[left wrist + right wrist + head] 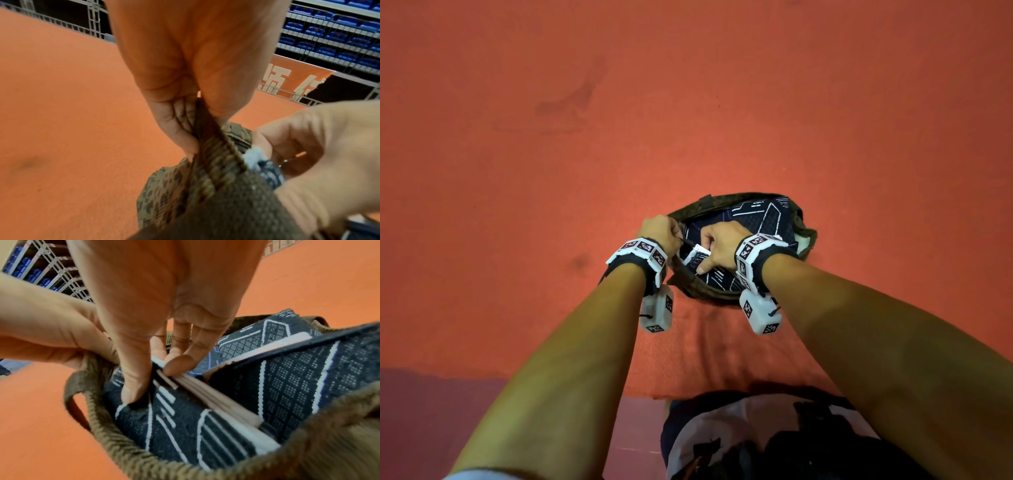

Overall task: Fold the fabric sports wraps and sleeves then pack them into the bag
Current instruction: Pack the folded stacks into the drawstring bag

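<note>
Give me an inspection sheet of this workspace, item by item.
Surface: orange carpet, some dark stains.
Job's things: olive bag open; dark patterned sleeves folded inside.
Clutter: nothing seen.
Hands: left hand grips the bag's strap at the rim; right hand is inside the bag, fingers pinching a sleeve's white edge.
Cables: nothing seen.
Surroundings: blue seats, railing, orange banner.

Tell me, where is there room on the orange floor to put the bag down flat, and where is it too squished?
Bare orange floor spreads beyond the bag and to both sides of it. The bag's mouth is crowded: the left hand pinches its strap, the right hand pushes down the folded wraps filling it.
</note>
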Motion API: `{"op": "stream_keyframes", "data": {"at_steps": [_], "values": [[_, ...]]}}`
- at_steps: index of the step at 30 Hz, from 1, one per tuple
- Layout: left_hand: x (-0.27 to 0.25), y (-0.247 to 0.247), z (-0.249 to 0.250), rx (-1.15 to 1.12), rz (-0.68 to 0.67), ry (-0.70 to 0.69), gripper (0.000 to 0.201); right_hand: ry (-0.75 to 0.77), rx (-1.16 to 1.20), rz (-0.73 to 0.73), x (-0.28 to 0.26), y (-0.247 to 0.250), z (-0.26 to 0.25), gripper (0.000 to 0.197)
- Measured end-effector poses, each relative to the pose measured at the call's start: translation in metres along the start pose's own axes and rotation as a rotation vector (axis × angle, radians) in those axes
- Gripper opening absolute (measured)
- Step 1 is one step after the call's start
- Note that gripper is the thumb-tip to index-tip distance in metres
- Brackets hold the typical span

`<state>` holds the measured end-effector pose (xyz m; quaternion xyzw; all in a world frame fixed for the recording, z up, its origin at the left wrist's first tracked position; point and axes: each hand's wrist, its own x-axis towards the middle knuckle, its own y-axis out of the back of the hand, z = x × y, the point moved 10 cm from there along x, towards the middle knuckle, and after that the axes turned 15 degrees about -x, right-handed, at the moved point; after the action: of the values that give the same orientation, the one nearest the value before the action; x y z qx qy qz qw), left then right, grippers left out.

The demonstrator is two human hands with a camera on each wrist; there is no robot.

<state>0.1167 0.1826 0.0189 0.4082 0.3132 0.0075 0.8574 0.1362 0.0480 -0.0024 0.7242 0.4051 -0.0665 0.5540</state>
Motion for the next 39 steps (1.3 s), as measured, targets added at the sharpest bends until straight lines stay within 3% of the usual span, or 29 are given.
{"op": "stream_keyframes", "data": {"at_steps": [6,14,19,23,26,33,35,39], "values": [[0.002,-0.001,-0.005,-0.147,-0.042,0.017,0.008,-0.012,-0.115,-0.008,0.008,-0.013,-0.012,0.052],[-0.001,-0.001,-0.018,-0.26,-0.045,0.048,0.009,-0.08,-0.15,-0.067,0.012,-0.033,-0.011,0.044],[-0.001,-0.009,-0.022,-0.412,-0.094,0.08,0.024,-0.164,0.103,-0.066,0.015,-0.027,0.005,0.048],[-0.003,-0.014,-0.018,-0.544,-0.134,0.117,0.025,-0.148,0.361,0.035,0.017,-0.014,0.004,0.023],[-0.004,-0.01,-0.013,-0.583,-0.128,0.112,0.025,-0.116,0.412,0.136,0.015,0.002,0.002,0.008],[-0.011,-0.004,-0.008,-0.576,-0.164,0.06,0.015,-0.04,0.622,0.208,0.016,0.031,-0.015,0.016],[-0.01,-0.002,-0.005,-0.539,-0.168,0.012,0.022,-0.011,0.616,0.218,0.012,0.042,-0.023,0.014],[-0.009,0.006,0.006,-0.356,-0.066,-0.075,0.023,-0.002,0.548,0.197,0.003,0.053,-0.027,0.005]]}}
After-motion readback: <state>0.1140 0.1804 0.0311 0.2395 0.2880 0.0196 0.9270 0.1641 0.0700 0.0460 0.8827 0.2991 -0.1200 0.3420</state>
